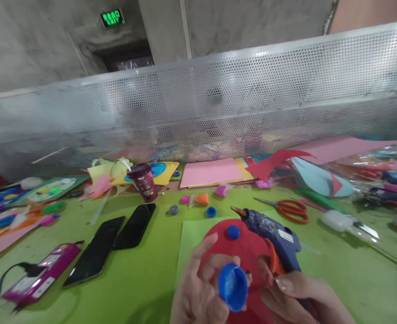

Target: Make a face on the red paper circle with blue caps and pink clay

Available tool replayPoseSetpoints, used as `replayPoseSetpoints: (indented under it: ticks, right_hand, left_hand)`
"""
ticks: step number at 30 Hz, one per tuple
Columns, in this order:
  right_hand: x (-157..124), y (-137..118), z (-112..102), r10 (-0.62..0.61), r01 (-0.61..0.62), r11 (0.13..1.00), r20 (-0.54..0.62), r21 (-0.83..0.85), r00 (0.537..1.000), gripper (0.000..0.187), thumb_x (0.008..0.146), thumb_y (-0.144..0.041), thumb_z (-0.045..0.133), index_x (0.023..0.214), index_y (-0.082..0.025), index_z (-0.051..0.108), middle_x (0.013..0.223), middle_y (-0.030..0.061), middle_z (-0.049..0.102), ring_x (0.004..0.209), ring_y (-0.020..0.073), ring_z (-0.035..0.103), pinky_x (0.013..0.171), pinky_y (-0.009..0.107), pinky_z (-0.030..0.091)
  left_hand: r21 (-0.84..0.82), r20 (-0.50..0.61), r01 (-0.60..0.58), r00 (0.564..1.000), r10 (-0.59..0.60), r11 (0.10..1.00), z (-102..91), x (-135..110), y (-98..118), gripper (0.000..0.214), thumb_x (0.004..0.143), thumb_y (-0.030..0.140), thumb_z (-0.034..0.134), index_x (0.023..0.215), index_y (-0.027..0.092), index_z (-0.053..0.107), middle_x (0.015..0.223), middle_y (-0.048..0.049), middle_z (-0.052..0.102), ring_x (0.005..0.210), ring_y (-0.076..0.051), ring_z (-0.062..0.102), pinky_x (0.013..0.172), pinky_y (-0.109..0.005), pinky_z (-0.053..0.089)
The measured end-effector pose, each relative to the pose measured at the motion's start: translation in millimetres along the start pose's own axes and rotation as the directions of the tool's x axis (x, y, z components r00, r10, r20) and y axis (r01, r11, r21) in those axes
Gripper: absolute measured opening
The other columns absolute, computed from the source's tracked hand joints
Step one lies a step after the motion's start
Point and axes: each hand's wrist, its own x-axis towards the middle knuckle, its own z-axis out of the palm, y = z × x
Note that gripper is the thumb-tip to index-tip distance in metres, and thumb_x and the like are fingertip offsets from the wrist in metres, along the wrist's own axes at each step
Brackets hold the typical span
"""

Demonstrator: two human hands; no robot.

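A blue bottle cap (233,287) is pinched in my left hand (201,285), its hollow side turned up toward me. My right hand (297,292) grips a dark blue glue gun (272,231), its fingers around the handle and the orange trigger. The gun's nozzle points up and left, away from the cap. Beneath both hands lies a red paper circle (215,234) on a light green sheet (187,238). Another blue cap (233,232) sits on the red circle near its upper edge. One more blue cap (211,212) rests just beyond the sheet.
Orange-handled scissors (291,210) and a utility knife (367,228) lie to the right. Two black phones (97,249) and a purple power strip (43,272) are at left. A lidded cup (144,182) stands behind them. Pink paper (211,172) lies before a perforated metal partition (198,103).
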Motion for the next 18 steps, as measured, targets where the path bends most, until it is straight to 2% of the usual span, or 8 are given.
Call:
replayPoseSetpoints:
  ticks: [4, 8, 12, 14, 16, 18]
  right_hand:
    - [-0.1, 3.7, -2.9, -0.038, 0.034, 0.998, 0.073, 0.053, 0.997, 0.016, 0.075, -0.03, 0.059, 0.075, -0.016, 0.054, 0.033, -0.0101, 0.031, 0.034, 0.006, 0.029, 0.036, 0.014, 0.028]
    - [-5.8, 3.9, -6.1, 0.007, -0.017, 0.996, 0.103, 0.091, 0.995, 0.015, 0.076, -0.03, 0.059, 0.078, -0.016, 0.054, 0.035, -0.0108, 0.036, 0.03, 0.0037, 0.025, 0.037, 0.011, 0.03]
    - [-10.6, 5.2, -6.4, 0.065, -0.078, 0.991, 0.114, 0.112, 0.991, 0.015, 0.075, -0.031, 0.059, 0.074, -0.018, 0.051, 0.037, -0.0108, 0.039, 0.026, 0.0019, 0.02, 0.032, 0.01, 0.025]
    - [-10.9, 7.6, -5.6, 0.075, -0.084, 0.99, 0.08, 0.115, 0.994, 0.015, 0.073, -0.031, 0.06, 0.072, -0.018, 0.051, 0.039, -0.0101, 0.041, 0.026, 0.0016, 0.021, 0.03, 0.011, 0.024]
    - [-10.3, 10.3, -4.3, 0.035, -0.036, 0.995, 0.013, 0.092, 0.999, 0.017, 0.074, -0.032, 0.059, 0.066, -0.018, 0.052, 0.039, -0.0097, 0.039, 0.026, 0.0016, 0.021, 0.03, 0.011, 0.023]
    - [-9.6, 11.8, -2.4, -0.029, 0.028, 1.0, -0.078, -0.007, 0.997, 0.029, 0.077, -0.034, 0.057, 0.054, -0.017, 0.05, 0.037, -0.0078, 0.036, 0.029, 0.0018, 0.024, 0.032, 0.012, 0.023]
  left_hand:
    - [-0.011, 0.035, -0.013, 0.999, 0.013, 1.0, -1.8, -0.4, -2.6, 0.063, 0.066, 0.039, 0.073, 0.124, 0.031, 0.05, 0.102, -0.0052, 0.062, 0.087, -0.021, 0.062, 0.076, -0.03, 0.051]
    - [0.003, 0.026, -0.008, 1.0, 0.008, 1.0, 0.2, -2.5, -3.6, 0.052, 0.07, 0.036, 0.071, 0.119, 0.032, 0.054, 0.102, -0.0044, 0.063, 0.097, -0.023, 0.059, 0.074, -0.028, 0.051]
    - [-0.018, -0.016, 0.008, 1.0, -0.008, 1.0, 5.1, -3.9, -0.5, 0.05, 0.069, 0.03, 0.073, 0.116, 0.03, 0.056, 0.099, -0.0053, 0.064, 0.095, -0.023, 0.061, 0.074, -0.026, 0.051]
    - [-0.052, -0.053, 0.018, 0.998, -0.021, 0.998, 6.7, -2.5, 1.5, 0.053, 0.064, 0.028, 0.077, 0.113, 0.028, 0.059, 0.097, -0.0054, 0.065, 0.088, -0.021, 0.063, 0.07, -0.024, 0.051]
    - [-0.106, -0.114, 0.045, 0.992, -0.057, 0.993, 6.6, 0.6, 2.3, 0.053, 0.059, 0.029, 0.08, 0.109, 0.028, 0.062, 0.094, -0.0045, 0.066, 0.08, -0.018, 0.064, 0.067, -0.023, 0.051]
    - [-0.165, -0.177, 0.068, 0.979, -0.097, 0.984, 4.7, 5.0, 1.3, 0.049, 0.059, 0.03, 0.08, 0.105, 0.027, 0.064, 0.089, -0.0035, 0.067, 0.076, -0.016, 0.064, 0.065, -0.022, 0.052]
